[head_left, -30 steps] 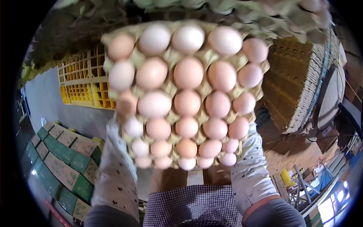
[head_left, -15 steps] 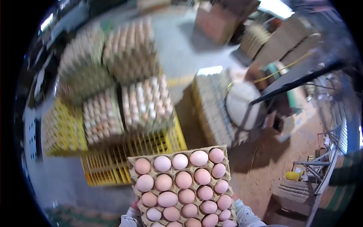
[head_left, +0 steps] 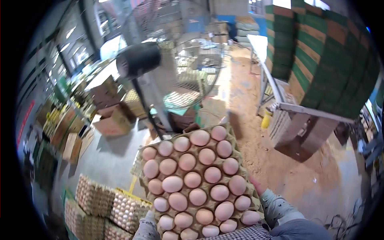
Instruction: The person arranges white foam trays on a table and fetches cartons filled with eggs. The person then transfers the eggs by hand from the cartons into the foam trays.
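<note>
Pinkish-brown eggs (head_left: 197, 197) sit one to a cup in the tray (head_left: 255, 200) – presumably so they cannot knock together – just before the checked cloth (head_left: 242, 233). The right hand (head_left: 258, 186) has its grip on the tray's side; the left's grip hides past its sleeve (head_left: 147, 229), so I cannot tell, though opposed support would steady the load.

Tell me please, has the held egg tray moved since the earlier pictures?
Yes, the held egg tray moved rightward relative to the stacked trays: earlier they were ahead and left, now beside it at left.
</note>
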### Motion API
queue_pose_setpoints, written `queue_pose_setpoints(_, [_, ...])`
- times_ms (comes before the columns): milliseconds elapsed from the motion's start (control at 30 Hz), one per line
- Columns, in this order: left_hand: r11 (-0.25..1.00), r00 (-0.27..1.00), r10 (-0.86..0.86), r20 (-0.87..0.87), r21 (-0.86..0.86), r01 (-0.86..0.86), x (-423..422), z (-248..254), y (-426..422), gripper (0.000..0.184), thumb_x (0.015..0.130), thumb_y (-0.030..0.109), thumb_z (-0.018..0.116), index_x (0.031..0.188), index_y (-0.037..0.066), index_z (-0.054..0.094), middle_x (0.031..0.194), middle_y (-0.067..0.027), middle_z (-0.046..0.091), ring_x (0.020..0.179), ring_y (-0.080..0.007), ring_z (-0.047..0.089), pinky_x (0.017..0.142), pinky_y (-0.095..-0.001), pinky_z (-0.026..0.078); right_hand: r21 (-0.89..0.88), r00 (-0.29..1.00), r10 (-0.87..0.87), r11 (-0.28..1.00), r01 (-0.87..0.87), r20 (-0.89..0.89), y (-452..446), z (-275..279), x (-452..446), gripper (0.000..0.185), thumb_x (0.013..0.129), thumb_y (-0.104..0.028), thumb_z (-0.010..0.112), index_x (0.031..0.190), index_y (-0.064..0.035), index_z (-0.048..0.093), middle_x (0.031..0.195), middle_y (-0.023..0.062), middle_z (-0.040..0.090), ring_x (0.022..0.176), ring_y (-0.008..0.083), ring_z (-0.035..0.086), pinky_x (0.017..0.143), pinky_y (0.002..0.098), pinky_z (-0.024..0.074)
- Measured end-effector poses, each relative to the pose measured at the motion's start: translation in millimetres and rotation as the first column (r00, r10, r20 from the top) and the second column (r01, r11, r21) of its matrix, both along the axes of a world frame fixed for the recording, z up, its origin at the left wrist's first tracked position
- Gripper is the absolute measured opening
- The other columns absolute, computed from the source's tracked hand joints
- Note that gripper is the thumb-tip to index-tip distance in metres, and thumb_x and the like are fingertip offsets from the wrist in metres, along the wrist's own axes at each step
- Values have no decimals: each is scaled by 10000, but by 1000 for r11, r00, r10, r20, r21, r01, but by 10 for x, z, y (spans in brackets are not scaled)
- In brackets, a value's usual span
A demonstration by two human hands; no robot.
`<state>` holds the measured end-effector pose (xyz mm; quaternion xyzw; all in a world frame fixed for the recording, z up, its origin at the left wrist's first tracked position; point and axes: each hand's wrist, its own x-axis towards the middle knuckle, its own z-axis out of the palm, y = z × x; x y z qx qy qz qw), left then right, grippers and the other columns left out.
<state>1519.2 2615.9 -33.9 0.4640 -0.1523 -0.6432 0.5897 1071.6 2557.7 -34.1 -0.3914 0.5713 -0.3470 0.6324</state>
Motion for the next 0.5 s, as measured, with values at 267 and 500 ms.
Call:
queue_pose_setpoints(267, [957, 949, -272, -162, 55, 284, -2595, -357, -2462, 350, 1000, 249, 515, 1291, 63, 574, 1266, -58, 619, 1122, -208, 574, 977, -367, 447, -9, 959, -283, 959, 283, -29, -1642, 155, -1985, 544, 915, -319, 515, 1418, -115, 468, 1212, 46, 601, 971, 166, 565, 824, 292, 459])
queue_pose_setpoints(500, [973, 959, -227, -170, 8, 231, -3618, -192, -3821, 338, 994, 237, 530, 1281, 68, 584, 1256, -51, 623, 1115, -203, 573, 968, -368, 449, -67, 970, -224, 973, 219, -94, -3716, 518, -3153, 551, 907, -298, 517, 1422, -112, 462, 1208, 46, 600, 960, 161, 564, 812, 287, 459])
